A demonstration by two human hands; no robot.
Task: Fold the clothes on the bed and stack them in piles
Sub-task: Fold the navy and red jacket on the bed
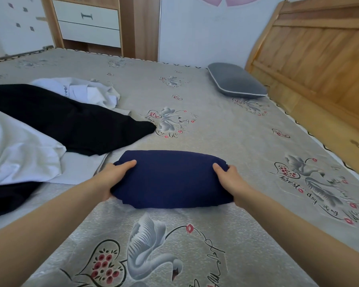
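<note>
From the head view, a folded navy garment (170,179) lay mid-bed (226,131). The left hand (110,179) gripped its nine o'clock end, thumb on top; the right hand (230,181) gripped its three o'clock end likewise. At ten o'clock lay black clothes (71,117) and white clothes (19,150); at one o'clock, a pillow (236,81).

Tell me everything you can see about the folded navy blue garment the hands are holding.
The folded navy blue garment is a compact, thick rectangular bundle of soft knit-looking fabric with rounded edges. It lies flat on the grey swan-printed bed sheet, near the middle. The left hand grips its left end and the right hand its right end, thumbs on top. No other clothing touches it.
</note>
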